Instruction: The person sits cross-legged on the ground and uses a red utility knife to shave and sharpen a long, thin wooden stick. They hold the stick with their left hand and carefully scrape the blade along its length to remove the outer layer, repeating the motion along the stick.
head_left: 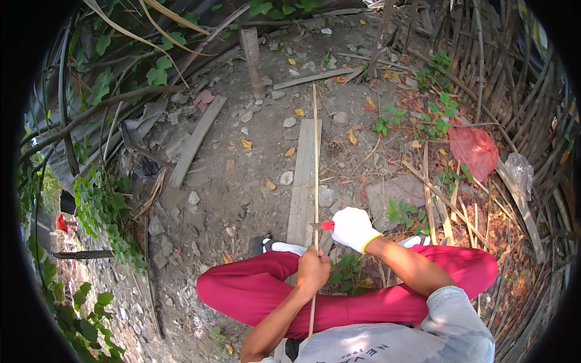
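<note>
A long, thin, pale strip, which looks like split bamboo, runs away from my body over the ground. My bare left hand is closed round its near part, in front of my crossed legs. In a white glove with a yellow cuff, my right hand grips a knife by its red handle. The short blade points left and meets the strip just beyond my left hand; whether it cuts in cannot be seen. Beneath the strip lies a weathered grey wooden plank, partly hidden by my hands and legs.
Another plank lies at the left, and a wooden stake stands upright at the far side. To the right are a red plastic bag, loose sticks and a fence of upright slats. Leafy vines hang along the left.
</note>
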Demonstrator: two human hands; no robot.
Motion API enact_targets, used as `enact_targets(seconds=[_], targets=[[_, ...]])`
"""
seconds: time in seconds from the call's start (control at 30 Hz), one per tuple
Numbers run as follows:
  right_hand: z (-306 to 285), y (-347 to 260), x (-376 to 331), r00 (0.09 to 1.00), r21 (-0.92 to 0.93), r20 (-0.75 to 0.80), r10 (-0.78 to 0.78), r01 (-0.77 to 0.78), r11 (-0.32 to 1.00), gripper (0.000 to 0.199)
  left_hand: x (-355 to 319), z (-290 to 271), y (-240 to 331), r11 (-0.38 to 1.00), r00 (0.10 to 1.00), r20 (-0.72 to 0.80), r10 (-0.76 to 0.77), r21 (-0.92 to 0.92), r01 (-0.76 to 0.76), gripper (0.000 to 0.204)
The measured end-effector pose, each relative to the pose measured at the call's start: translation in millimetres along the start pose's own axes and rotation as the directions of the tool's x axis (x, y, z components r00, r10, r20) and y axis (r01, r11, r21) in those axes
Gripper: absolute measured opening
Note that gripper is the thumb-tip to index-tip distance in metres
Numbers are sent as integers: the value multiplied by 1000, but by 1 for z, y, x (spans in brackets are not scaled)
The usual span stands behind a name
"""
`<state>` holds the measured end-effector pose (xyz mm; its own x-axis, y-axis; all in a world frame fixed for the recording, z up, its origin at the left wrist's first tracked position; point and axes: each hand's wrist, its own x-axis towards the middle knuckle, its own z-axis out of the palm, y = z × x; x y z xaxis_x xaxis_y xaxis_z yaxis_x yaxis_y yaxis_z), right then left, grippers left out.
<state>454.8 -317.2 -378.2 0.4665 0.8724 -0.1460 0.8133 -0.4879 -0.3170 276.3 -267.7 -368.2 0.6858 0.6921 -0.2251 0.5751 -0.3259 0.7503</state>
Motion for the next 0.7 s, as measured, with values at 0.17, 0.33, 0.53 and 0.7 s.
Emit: enact_targets(seconds=[0.17,0.33,0.53,0.7], targets=[[3,70,45,937,66,-111,332,-327,943,23,-41,12,3,996,969,237,-72,76,55,21],[0,141,39,936,-27,-61,346,-348,937,32,-71,5,-25,997,945,327,-2,72,-22,19],[-7,71,11,987,27,-153,52,-48,998,29,-53,-12,-43,992,993,54,101,67,-105,12],[-3,19,4,972,46,-198,-124,135,990,25,-41,-11,-28,995,995,-4,97,-9,-97,10]])
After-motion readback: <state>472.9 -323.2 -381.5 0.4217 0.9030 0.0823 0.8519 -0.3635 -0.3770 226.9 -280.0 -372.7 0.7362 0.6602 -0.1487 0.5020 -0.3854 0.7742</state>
